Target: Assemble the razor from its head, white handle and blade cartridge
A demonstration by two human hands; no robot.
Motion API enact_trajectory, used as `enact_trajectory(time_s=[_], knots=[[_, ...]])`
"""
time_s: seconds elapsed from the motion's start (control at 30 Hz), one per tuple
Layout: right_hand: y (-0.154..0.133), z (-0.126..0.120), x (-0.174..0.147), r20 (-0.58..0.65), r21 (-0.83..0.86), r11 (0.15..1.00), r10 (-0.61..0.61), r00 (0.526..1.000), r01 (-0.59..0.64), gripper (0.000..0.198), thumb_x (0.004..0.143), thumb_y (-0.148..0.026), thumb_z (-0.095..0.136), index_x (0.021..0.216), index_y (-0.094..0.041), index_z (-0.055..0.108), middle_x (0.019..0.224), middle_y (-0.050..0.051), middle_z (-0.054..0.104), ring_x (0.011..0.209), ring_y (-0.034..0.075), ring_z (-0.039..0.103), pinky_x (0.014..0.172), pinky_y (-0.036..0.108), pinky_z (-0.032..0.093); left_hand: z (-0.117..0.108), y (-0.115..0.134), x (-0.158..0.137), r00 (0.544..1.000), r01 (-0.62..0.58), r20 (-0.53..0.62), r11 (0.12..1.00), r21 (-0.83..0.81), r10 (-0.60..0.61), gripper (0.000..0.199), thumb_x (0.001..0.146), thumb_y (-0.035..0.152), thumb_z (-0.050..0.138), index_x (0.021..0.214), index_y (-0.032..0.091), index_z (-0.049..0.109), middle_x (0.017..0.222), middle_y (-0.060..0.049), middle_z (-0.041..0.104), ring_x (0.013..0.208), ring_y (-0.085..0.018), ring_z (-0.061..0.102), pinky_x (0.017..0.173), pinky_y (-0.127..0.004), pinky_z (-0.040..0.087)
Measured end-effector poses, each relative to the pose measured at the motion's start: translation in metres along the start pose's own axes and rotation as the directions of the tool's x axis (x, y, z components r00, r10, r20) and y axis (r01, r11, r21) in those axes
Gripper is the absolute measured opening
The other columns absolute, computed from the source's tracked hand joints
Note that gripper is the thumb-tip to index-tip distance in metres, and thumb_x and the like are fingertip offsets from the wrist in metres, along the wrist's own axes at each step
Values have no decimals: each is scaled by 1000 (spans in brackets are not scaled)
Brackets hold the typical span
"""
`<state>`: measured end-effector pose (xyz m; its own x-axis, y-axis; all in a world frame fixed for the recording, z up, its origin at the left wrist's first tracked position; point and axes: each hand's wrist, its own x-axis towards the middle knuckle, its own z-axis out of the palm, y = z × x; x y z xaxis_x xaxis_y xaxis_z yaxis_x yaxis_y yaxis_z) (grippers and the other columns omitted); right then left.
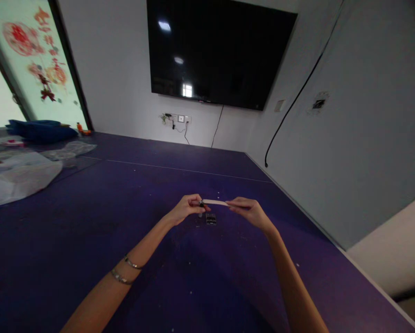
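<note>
We observed both hands raised over a purple surface [131,259], fingers facing each other across one slim white strip [215,202]. The strip bridged the gap between the two sets of fingertips, lying almost level.

Right hand [249,212]: we saw the thumb and fingers pinched together on the strip's right end, the wrist bent inward.

Left hand [186,209]: the thumb and fingertips were clamped on a small dark piece [201,203] at the strip's left end. At this size we could not tell whether that piece was fixed to the strip or merely touching it. Behind these fingers, on the forearm, we noted two metal bangles [120,277].

Just below the gap between the fingers, nearer the left set, a small dark square case [210,218] lay on the surface. A few white specks [218,194] lay just beyond the fingertips.

Well beyond the fingers, we recorded a wall-mounted television [221,51], with a row of wall sockets [181,119] beneath it. A black cable [303,88] hung beyond and to the right of the right fingers. Far to the left of the left fingers lay clear plastic sheeting [23,178] and dark blue fabric [43,131].
</note>
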<state>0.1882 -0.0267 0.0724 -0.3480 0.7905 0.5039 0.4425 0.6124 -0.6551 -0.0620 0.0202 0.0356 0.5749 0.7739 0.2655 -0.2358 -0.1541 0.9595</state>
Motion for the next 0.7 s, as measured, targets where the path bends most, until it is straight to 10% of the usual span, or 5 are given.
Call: enact_trajectory(time_s=[0.7], knots=[[-2, 3, 1, -12, 14, 1000, 25, 1000, -25, 23, 80, -30, 58, 99, -24, 69, 87, 5, 67, 80, 16, 59, 73, 29, 45, -4, 3, 0, 999, -14, -29, 1000, -15, 13, 20, 67, 14, 70, 74, 12, 51, 84, -11, 69, 78, -17, 63, 65, -28, 46]])
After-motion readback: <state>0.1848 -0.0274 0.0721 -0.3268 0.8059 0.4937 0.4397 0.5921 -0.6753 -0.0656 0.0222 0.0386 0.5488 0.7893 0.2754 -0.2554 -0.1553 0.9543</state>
